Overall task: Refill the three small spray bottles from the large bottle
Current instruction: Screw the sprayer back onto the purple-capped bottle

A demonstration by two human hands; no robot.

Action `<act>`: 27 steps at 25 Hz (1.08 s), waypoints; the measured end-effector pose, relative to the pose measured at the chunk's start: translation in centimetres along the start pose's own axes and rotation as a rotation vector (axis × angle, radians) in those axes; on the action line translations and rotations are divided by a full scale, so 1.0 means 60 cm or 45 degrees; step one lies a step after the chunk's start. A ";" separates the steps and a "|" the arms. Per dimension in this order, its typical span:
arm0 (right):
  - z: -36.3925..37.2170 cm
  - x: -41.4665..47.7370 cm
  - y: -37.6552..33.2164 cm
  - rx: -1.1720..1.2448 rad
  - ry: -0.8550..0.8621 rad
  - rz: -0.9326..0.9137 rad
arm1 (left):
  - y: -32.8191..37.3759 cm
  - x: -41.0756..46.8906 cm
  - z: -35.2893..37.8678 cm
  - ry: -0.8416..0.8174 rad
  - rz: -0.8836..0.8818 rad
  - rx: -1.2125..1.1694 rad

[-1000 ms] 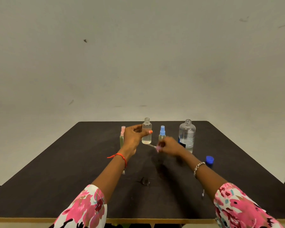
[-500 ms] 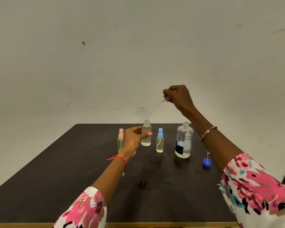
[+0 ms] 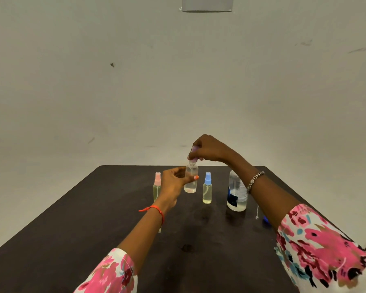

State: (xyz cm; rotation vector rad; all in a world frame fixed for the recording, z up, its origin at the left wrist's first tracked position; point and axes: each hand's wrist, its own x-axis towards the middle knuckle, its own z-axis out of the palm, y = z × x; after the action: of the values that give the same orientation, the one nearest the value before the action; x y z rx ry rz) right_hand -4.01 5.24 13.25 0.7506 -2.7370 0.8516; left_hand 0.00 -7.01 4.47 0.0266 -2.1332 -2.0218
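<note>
Above the clear bottle (image 3: 191, 180), right hand (image 3: 209, 149) pinches sprayer (image 3: 193, 149).

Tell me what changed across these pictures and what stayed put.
The right hand, pinching the purple spray head, lifted from low over the table to high above the large bottle. It then came down leftward to the neck of the middle small bottle. The left hand kept gripping that bottle throughout. The pink-capped bottle, blue-capped bottle and large bottle stayed standing where they were.
</note>
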 end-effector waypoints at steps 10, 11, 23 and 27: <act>0.025 -0.003 -0.001 -0.060 0.002 0.171 | 0.004 -0.005 -0.004 0.030 0.004 -0.039; 0.020 -0.003 -0.002 -0.038 -0.010 0.165 | 0.006 -0.005 -0.006 0.029 0.001 -0.040; -0.006 -0.003 -0.005 0.230 -0.062 0.098 | 0.022 0.002 -0.010 0.025 0.025 -0.047; 0.004 -0.001 0.001 0.238 0.010 -0.005 | 0.024 0.002 -0.008 0.026 0.035 -0.042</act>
State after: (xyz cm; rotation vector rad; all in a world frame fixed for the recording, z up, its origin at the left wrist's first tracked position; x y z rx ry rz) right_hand -4.00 5.16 13.04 0.7834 -2.6737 1.1193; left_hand 0.13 -7.43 5.91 0.0128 -2.0764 -2.0321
